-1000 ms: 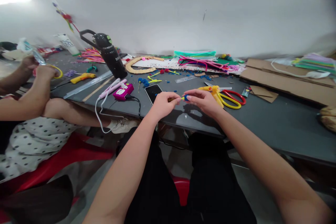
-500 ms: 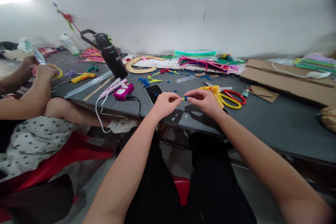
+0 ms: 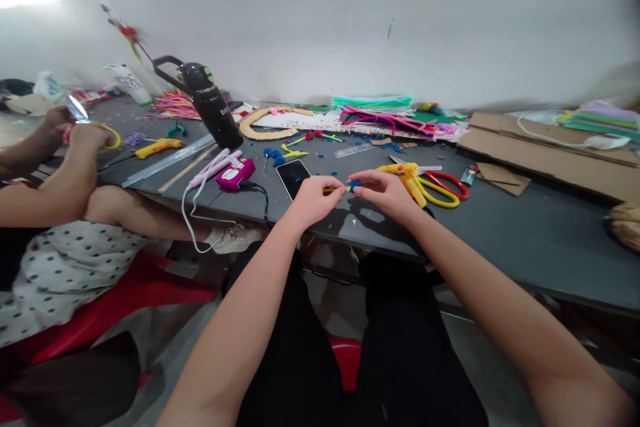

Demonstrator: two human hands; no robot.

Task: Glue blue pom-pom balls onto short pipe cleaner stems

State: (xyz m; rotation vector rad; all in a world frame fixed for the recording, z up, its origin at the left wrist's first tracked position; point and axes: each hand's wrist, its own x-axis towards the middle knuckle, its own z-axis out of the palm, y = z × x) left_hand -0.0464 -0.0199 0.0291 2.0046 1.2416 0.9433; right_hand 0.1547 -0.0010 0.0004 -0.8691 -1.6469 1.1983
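My left hand (image 3: 316, 200) pinches a thin yellow stem, probably pipe cleaner, above the table's front edge. At its tip sits a small blue fuzzy piece (image 3: 355, 184), with the fingertips of my right hand (image 3: 387, 193) closed on it. Both hands nearly meet there. Just behind my right hand lies a yellow glue gun (image 3: 411, 180), beside scissors with red and yellow handles (image 3: 453, 192). A phone (image 3: 294, 177) rests by my left hand, partly covered by it. Beyond it are a blue fuzzy flower (image 3: 273, 157) and a yellow fuzzy piece (image 3: 294, 153).
A black bottle (image 3: 216, 110) stands back left, near a magenta power adapter (image 3: 235, 175) with cables. Pink pipe cleaners (image 3: 373, 121) and cardboard sheets (image 3: 540, 150) lie along the wall. At left, a co-worker's hands (image 3: 83, 137) hold scissors. Blue scraps dot the table (image 3: 530, 233).
The blue piece now shows more between my fingertips, and my right fingers have shifted slightly around it. At left, the co-worker's scissors have turned a little.
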